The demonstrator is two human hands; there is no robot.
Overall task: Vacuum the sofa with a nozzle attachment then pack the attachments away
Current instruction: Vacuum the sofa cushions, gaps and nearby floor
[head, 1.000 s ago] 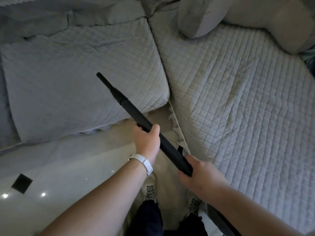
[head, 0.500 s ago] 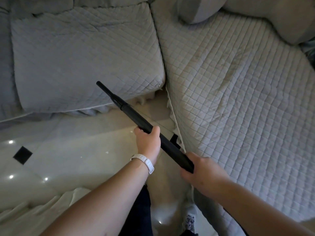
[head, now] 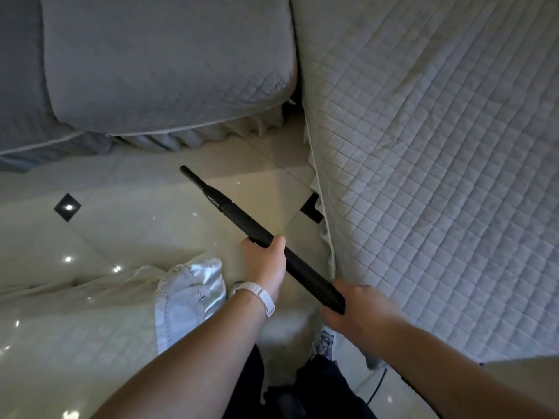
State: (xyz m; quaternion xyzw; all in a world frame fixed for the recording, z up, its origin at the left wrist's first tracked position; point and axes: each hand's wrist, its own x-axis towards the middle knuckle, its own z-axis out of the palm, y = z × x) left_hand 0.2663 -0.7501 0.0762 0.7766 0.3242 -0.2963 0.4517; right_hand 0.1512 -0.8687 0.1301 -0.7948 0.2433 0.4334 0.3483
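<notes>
A long black nozzle attachment [head: 233, 211] points up and to the left over the glossy floor, its thin tip free in the air. My left hand [head: 266, 261], with a white wristband, grips its middle. My right hand [head: 354, 309] grips its thick rear end. The sofa's grey quilted seat cushion [head: 169, 62] lies at the top left. The sofa's quilted chaise section [head: 438, 164] fills the right side. The nozzle touches neither part of the sofa.
Glossy cream tiles [head: 115, 207] with a small black inset [head: 67, 207] cover the floor. A crumpled pale cloth [head: 187, 294] lies on the floor at the lower left. My legs and shoes [head: 323, 343] stand below my hands. A thin black cord [head: 378, 385] runs along the lower right.
The view has tipped downward, so the sofa sits higher in frame and more floor shows. The nozzle tip now hangs over the tiles instead of the cushion. Both hands keep their grip.
</notes>
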